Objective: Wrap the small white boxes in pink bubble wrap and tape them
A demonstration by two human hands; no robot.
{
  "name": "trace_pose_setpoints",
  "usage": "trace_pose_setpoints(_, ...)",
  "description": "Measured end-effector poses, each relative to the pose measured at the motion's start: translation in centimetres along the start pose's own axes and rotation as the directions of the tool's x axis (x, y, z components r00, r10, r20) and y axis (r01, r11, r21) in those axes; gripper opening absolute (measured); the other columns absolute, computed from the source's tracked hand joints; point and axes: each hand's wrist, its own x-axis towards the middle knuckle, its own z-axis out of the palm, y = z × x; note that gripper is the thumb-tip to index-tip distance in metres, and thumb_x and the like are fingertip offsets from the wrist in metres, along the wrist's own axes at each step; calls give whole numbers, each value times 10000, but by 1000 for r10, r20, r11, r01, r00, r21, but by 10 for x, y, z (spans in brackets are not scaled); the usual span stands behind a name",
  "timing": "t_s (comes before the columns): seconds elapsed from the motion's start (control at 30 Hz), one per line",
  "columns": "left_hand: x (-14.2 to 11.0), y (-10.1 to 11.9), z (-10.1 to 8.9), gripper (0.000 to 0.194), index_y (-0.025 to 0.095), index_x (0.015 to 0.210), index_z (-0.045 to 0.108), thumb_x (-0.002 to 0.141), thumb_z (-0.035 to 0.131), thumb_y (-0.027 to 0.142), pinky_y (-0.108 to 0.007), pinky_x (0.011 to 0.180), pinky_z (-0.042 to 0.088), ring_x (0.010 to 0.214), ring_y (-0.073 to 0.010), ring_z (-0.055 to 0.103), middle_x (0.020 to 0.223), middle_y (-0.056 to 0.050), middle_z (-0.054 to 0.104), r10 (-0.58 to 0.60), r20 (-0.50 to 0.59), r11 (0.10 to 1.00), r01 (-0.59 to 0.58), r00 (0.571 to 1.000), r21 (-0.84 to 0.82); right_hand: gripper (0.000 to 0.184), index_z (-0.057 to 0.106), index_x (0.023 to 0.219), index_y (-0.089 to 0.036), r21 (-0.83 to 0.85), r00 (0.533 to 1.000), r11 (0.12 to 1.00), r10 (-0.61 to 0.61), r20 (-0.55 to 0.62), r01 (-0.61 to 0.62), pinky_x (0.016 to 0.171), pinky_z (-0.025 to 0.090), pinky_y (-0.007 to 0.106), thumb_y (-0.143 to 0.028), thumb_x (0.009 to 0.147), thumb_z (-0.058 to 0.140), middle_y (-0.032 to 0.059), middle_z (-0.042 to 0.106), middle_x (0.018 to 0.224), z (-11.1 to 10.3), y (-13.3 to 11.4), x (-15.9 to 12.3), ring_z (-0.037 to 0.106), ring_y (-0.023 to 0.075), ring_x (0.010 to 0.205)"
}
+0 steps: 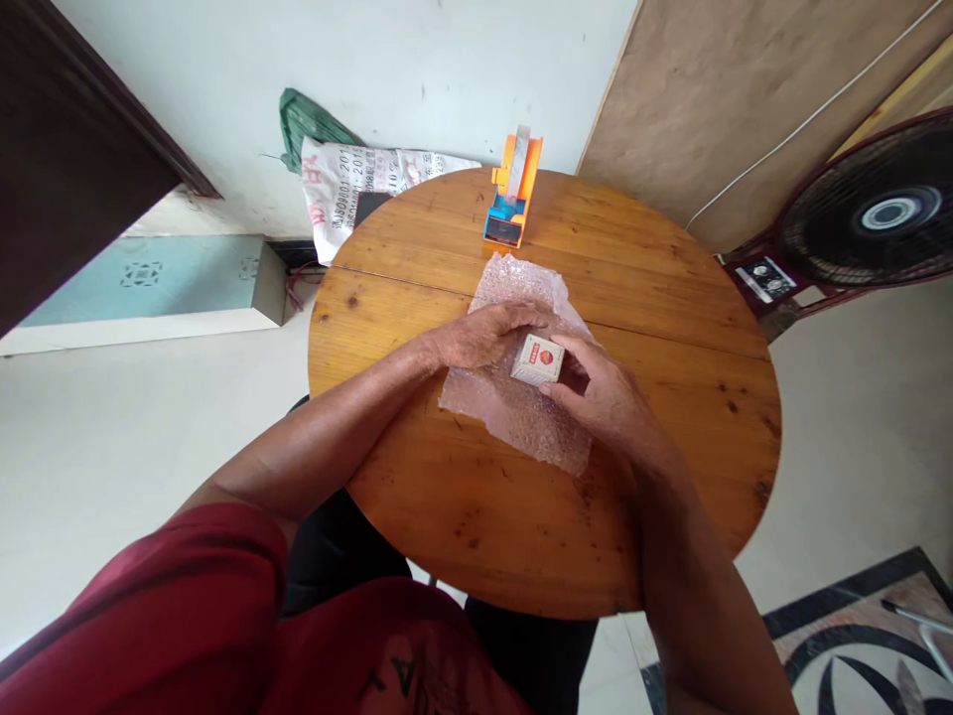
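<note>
A dark red short-sleeved shirt (372, 636) bears black lettering (404, 676) in front, above black legwear (339, 546).

Forearms (335, 409) angled inward — left hand (480, 336) near right hand (607, 402), fingers (585, 352) curved

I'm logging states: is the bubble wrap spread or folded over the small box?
Spread: the bubble wrap lies out across the table, and none covers the small box's visible faces.

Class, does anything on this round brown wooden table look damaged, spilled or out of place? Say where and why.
One small oddity: the translucent, pinkish bubble-wrap sheet in the middle of the table has ragged, uneven edges, as if torn rather than cut. Otherwise, I see nothing spilled or broken.
</note>
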Motion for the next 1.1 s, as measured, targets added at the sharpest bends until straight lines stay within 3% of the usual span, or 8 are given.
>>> trace_pose_setpoints(0.1,1,0,0,415,165,1216,667,915,386,114,-371,1108,467,1235,-195,607,1304,-80,658,39,24,991,-35,999,-132,579,565,1382,-308,18,1000,1000,6,8,-7,1002,527,503,-269,811,657,58,651,1374,0,2,0,637,304,1207)
trace_pose_setpoints(0.3,0,0,1,351,178,1132,696,895,439,147,-402,1076,496,1173,-210,631,1241,-60,688,-21,-13,972,17,1000,-235,609,544,1398,-299,12,1000,1000,-3,15,3,1017,512,523,-248,802,659,76,628,1405,0,3,-1,629,311,1217)
trace_pose_setpoints(0.43,-3,4,1,335,158,1126,706,881,479,153,-420,1090,494,1172,-221,647,1227,-50,717,-47,-56,919,21,997,-394,602,538,1403,-288,-1,1000,1000,-27,5,27,1041,495,525,-252,813,654,83,623,1411,0,3,-1,607,315,1255)
trace_pose_setpoints(0.57,-6,11,-1,309,138,1074,717,850,504,132,-392,935,570,975,-204,712,1056,-53,776,-152,-19,843,119,988,-524,609,519,1423,-285,2,1000,1000,-14,20,14,1019,514,496,-242,827,639,75,641,1393,-1,2,-3,628,307,1227)
trace_pose_setpoints(0.7,-7,21,-7,275,98,1046,736,825,576,137,-332,857,565,916,-189,702,1044,-81,778,-156,42,829,154,987,-538,640,504,1444,-288,6,1000,1000,7,13,-7,1020,519,513,-243,822,646,79,638,1399,-1,2,-3,619,323,1249)
trace_pose_setpoints(0.9,-8,26,-14,321,92,1106,735,859,671,286,-268,822,538,957,-184,691,1085,-96,767,-146,99,828,176,984,-532,645,506,1445,-293,-3,1000,1000,-11,-5,11,1023,522,553,-251,820,662,82,628,1415,2,4,-2,622,335,1253)
trace_pose_setpoints(1.1,-10,29,-15,340,99,1153,704,878,678,297,-265,865,510,970,-164,662,1123,-85,746,-90,76,886,114,993,-449,714,446,1492,-306,52,1000,998,20,9,-20,1044,506,577,-294,817,682,90,591,1456,-4,1,-4,605,344,1276)
